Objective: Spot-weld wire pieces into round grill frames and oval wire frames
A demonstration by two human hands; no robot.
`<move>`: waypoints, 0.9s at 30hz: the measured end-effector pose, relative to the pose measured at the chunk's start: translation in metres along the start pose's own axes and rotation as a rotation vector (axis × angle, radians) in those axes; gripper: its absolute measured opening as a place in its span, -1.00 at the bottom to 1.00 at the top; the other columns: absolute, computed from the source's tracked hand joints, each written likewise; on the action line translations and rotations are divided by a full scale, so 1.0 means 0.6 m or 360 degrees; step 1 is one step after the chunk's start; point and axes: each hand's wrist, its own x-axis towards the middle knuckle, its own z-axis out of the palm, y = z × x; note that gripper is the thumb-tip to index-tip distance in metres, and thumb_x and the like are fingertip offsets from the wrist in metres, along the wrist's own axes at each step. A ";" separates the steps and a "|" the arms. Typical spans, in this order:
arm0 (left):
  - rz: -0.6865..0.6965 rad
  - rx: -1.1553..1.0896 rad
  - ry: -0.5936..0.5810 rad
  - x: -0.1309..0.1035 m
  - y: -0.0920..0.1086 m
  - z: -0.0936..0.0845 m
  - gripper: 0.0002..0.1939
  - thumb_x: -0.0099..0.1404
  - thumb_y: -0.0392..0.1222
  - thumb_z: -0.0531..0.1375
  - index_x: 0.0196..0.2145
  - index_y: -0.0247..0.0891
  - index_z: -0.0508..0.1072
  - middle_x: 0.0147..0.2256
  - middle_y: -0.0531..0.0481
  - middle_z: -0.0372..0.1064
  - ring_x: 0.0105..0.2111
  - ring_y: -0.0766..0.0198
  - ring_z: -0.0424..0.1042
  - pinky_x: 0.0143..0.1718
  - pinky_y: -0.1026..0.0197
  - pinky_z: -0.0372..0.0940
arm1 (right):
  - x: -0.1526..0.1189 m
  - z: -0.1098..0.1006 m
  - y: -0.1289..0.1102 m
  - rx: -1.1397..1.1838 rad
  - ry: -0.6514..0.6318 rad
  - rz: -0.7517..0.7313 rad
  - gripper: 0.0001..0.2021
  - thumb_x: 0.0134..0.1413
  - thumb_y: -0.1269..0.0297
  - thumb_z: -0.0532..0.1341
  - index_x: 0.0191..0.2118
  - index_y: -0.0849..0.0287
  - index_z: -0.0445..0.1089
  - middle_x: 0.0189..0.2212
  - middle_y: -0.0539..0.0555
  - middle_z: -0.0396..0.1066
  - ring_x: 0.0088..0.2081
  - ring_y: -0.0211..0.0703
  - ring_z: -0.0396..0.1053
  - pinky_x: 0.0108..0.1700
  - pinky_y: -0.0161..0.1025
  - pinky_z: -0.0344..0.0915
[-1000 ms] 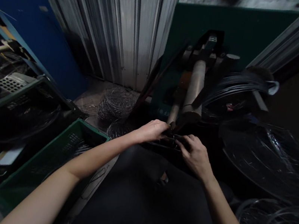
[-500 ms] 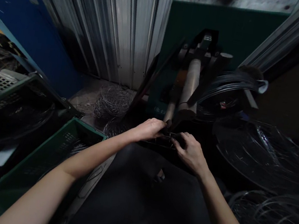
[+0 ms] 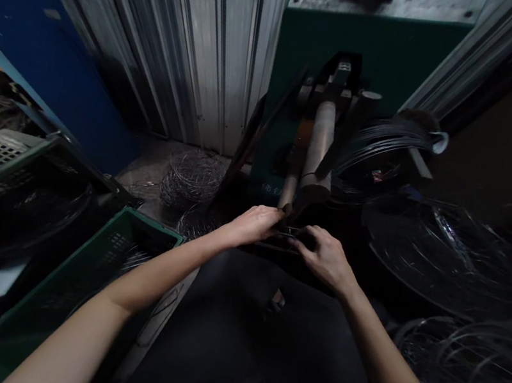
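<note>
My left hand point(image 3: 258, 223) is closed on one side of a thin metal wire piece point(image 3: 288, 235), close below the tip of the machine's lower metal bar point(image 3: 288, 190). On the other side, my right hand point(image 3: 323, 249) pinches the same wire between thumb and fingers. Dark coverings or dirt show on the fingertips. Above the hands, a thick round metal arm point(image 3: 321, 138) juts out from a green machine point(image 3: 288, 48). The exact shape of the wire and its contact with the bar are hard to make out in the shadow.
A green plastic crate point(image 3: 122, 222) with wire in it stands at my left. Tangled wire point(image 3: 191, 178) lies on the floor by the corrugated wall point(image 3: 179, 30). Wire coils point(image 3: 385, 141) hang right of the machine arm; more loose wire point(image 3: 465, 373) is heaped at lower right.
The view has shifted slightly, so the machine appears a little further left. Both hands keep nearly the same place and grip on the wire.
</note>
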 end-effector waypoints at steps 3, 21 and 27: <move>0.0001 0.0021 0.0007 -0.001 0.000 -0.001 -0.81 0.23 -0.26 0.15 -0.18 -0.36 0.37 -0.21 -0.13 0.41 -0.18 0.21 0.42 -0.20 0.29 0.26 | 0.003 -0.001 -0.002 -0.0003 0.0003 0.0007 -0.80 0.03 0.12 0.16 -0.43 0.14 0.31 -0.44 0.06 0.35 -0.38 -0.14 0.32 -0.34 -0.23 0.23; -0.0025 -0.0154 0.0037 0.022 -0.023 -0.023 -0.76 0.21 -0.22 0.17 -0.16 -0.34 0.44 -0.21 -0.11 0.45 -0.22 0.21 0.42 -0.21 0.28 0.26 | 0.025 -0.024 -0.007 0.0307 0.0139 0.0002 -0.83 0.03 0.15 0.13 -0.37 0.11 0.38 -0.39 0.05 0.48 -0.35 -0.12 0.42 -0.30 -0.20 0.29; -0.0026 -0.0246 -0.0011 0.040 -0.031 -0.032 -0.74 0.16 -0.21 0.23 -0.17 -0.32 0.46 -0.19 -0.09 0.47 -0.20 0.23 0.43 -0.20 0.31 0.25 | 0.041 -0.023 0.004 0.0302 0.0162 0.0025 -0.81 0.01 0.14 0.14 -0.37 0.12 0.40 -0.41 0.05 0.48 -0.37 -0.12 0.41 -0.31 -0.20 0.29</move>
